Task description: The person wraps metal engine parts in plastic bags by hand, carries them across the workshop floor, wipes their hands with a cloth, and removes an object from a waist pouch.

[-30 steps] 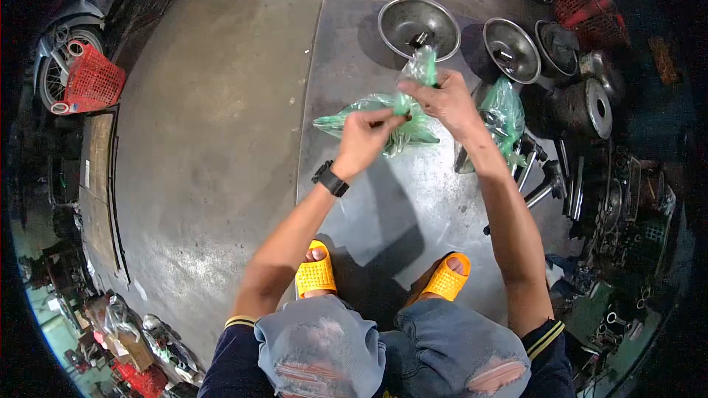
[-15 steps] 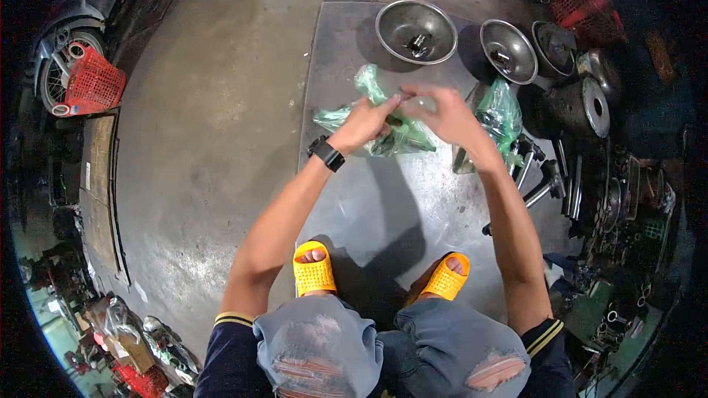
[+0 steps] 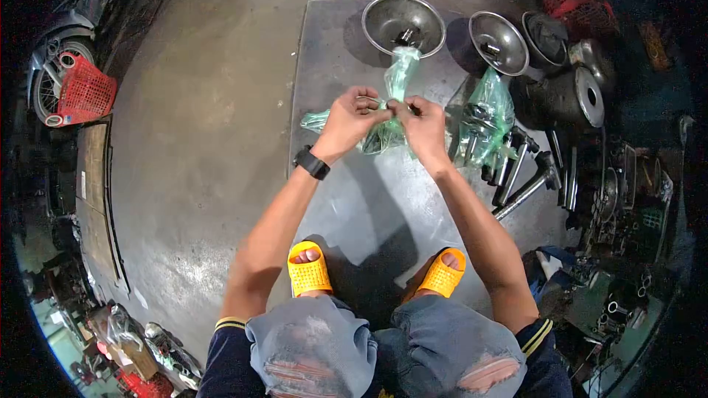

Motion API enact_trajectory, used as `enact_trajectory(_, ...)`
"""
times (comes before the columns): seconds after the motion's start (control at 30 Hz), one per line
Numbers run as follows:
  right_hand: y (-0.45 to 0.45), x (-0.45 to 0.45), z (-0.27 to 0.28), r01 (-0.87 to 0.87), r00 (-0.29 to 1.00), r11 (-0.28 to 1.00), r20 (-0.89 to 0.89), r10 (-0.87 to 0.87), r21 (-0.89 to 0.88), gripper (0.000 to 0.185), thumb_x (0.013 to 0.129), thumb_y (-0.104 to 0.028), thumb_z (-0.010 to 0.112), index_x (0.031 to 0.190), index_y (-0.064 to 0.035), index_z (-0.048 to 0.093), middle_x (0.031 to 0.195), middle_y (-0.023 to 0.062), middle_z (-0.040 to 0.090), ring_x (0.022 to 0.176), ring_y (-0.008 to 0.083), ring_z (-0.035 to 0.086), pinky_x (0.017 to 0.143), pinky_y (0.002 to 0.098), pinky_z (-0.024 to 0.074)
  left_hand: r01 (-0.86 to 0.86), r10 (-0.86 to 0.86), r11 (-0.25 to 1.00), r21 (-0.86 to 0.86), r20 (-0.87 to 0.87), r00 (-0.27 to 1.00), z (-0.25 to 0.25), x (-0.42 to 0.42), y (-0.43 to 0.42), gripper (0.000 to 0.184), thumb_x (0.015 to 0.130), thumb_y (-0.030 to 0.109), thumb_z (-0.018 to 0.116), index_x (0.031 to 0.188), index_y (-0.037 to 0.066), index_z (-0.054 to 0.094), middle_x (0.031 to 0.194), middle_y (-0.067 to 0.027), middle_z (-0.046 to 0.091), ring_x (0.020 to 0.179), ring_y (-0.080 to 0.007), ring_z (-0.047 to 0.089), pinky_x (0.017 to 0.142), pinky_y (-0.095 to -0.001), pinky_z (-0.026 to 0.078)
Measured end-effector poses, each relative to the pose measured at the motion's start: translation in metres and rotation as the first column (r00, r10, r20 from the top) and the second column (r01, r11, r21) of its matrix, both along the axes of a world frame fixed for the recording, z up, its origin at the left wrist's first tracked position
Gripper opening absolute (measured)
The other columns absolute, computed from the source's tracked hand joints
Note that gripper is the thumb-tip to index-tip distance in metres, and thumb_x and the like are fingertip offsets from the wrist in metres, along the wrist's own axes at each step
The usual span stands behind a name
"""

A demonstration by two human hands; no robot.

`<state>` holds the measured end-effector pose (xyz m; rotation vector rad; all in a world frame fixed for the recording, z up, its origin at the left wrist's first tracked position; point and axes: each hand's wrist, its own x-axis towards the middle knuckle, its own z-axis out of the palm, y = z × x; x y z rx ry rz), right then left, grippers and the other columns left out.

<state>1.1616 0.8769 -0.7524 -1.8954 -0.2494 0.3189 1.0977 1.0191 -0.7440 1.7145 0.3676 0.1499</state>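
Observation:
A green translucent plastic bag (image 3: pixel 401 72) is gathered at its neck, with the loose top sticking up toward the bowls and a filled lower part resting on the metal sheet. My left hand (image 3: pixel 351 122) pinches the bag's neck, thumb and fingers closed. Right against it, my right hand (image 3: pixel 422 127) is also closed on the neck. Dark contents show faintly through the plastic, too blurred to name. To the right stands a second green bag (image 3: pixel 487 114) holding dark metal parts.
Beyond the hands, a large steel bowl (image 3: pixel 404 23) and a smaller steel bowl (image 3: pixel 499 43) hold small metal parts. Metal rods with cylindrical heads (image 3: pixel 525 184) lie to the right near a dark drum (image 3: pixel 588 97). Red baskets (image 3: pixel 87 92) stand farther out.
My right hand has come down and inward to meet my left at the bag's neck. The bag's top now points more upright and farther right.

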Motion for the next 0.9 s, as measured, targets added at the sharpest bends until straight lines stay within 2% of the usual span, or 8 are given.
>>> enact_trajectory(0.1, 0.003, -0.001, -0.001, 0.110, 0.969, 0.989, -0.233, -0.086, 0.094, 0.019, 0.076, -0.014, 0.071, 0.076, 0.0042, 0.066, 0.067, 0.0113, 0.065, 0.060, 0.0136, 0.058, 0.057, 0.0315, 0.0451, -0.034, -0.012, 0.924, 0.380, 0.118, 0.993, 0.010, -0.008, -0.013, 0.037, 0.071, 0.006, 0.071, 0.103, 0.001, 0.054, 0.093, -0.0066, 0.061, 0.079, -0.0195, 0.056, 0.068, -0.0296, 0.045)
enact_trajectory(0.2, 0.006, 0.000, 0.002, 0.254, 0.949, 0.956, -0.229, -0.217, 0.144, 0.018, 0.074, -0.013, 0.072, 0.076, 0.0040, 0.067, 0.068, 0.0097, 0.064, 0.060, 0.0141, 0.057, 0.057, 0.0313, 0.0451, -0.048, -0.163, 0.780, 0.624, 0.276, 0.947, 0.020, -0.012, -0.024, 0.036, 0.069, -0.001, 0.064, 0.104, 0.003, 0.053, 0.092, -0.0127, 0.060, 0.093, -0.0337, 0.053, 0.077, -0.0404, 0.046)
enact_trajectory(0.3, 0.001, 0.004, 0.007, 0.105, 0.992, 0.994, 0.068, -0.105, 0.005, 0.015, 0.073, -0.010, 0.071, 0.079, 0.0031, 0.067, 0.073, 0.0118, 0.066, 0.064, 0.0164, 0.060, 0.059, 0.0311, 0.0466, -0.087, -0.183, 0.692, 0.717, 0.291, 0.939, 0.017, -0.012, -0.025, 0.037, 0.070, -0.003, 0.063, 0.105, 0.002, 0.052, 0.092, -0.0129, 0.059, 0.093, -0.0324, 0.055, 0.080, -0.0402, 0.045)
enact_trajectory(0.4, 0.000, 0.001, 0.013, -0.044, 0.977, 0.998, 0.206, 0.054, -0.052, 0.015, 0.072, -0.006, 0.069, 0.084, 0.0015, 0.069, 0.081, 0.0141, 0.067, 0.070, 0.0196, 0.064, 0.063, 0.0319, 0.0486, -0.144, -0.043, 0.836, 0.529, 0.324, 0.945, 0.007, -0.009, -0.025, 0.038, 0.070, -0.004, 0.062, 0.106, 0.001, 0.051, 0.092, -0.0133, 0.060, 0.092, -0.0312, 0.057, 0.080, -0.0393, 0.046)
enact_trajectory(0.5, -0.001, 0.001, 0.015, -0.173, 0.974, 0.981, 0.135, 0.183, -0.084, 0.026, 0.072, -0.003, 0.065, 0.098, -0.0018, 0.068, 0.088, 0.0153, 0.068, 0.076, 0.0218, 0.066, 0.068, 0.0322, 0.0500, -0.128, 0.000, 0.895, 0.427, 0.287, 0.958, 0.005, -0.009, -0.022, 0.038, 0.072, -0.003, 0.061, 0.108, 0.000, 0.049, 0.094, -0.0137, 0.060, 0.090, -0.0299, 0.060, 0.079, -0.0382, 0.047)
enact_trajectory(0.6, -0.004, -0.001, 0.012, -0.271, 0.956, 0.946, 0.165, 0.243, 0.175, 0.035, 0.074, -0.001, 0.062, 0.109, -0.0012, 0.063, 0.088, 0.0145, 0.068, 0.077, 0.0220, 0.066, 0.071, 0.0325, 0.0504, -0.085, -0.022, 0.928, 0.363, 0.281, 0.959, 0.004, -0.006, -0.017, 0.038, 0.073, -0.004, 0.061, 0.108, -0.001, 0.048, 0.096, -0.0140, 0.061, 0.089, -0.0302, 0.061, 0.079, -0.0377, 0.048)
enact_trajectory(0.7, -0.009, 0.001, 0.013, -0.336, 0.924, 0.940, 0.211, 0.318, 0.057, 0.038, 0.076, -0.001, 0.061, 0.114, 0.0026, 0.058, 0.089, 0.0122, 0.068, 0.082, 0.0188, 0.065, 0.074, 0.0308, 0.0498, -0.019, -0.053, 0.970, 0.244, 0.287, 0.957, 0.008, -0.006, -0.014, 0.037, 0.073, -0.005, 0.060, 0.108, -0.001, 0.047, 0.096, -0.0147, 0.061, 0.087, -0.0312, 0.062, 0.079, -0.0377, 0.048)
enact_trajectory(0.9, -0.021, 0.011, 0.013, -0.232, 0.898, 0.931, -0.306, 0.317, 0.283, 0.026, 0.080, -0.004, 0.062, 0.105, 0.0036, 0.059, 0.089, 0.0053, 0.065, 0.082, 0.0109, 0.058, 0.070, 0.0245, 0.0465, -0.018, -0.100, 0.892, 0.452, 0.236, 0.967, -0.002, -0.004, -0.012, 0.036, 0.074, -0.006, 0.059, 0.107, 0.000, 0.046, 0.098, -0.0153, 0.061, 0.087, -0.0316, 0.062, 0.076, -0.0380, 0.049)
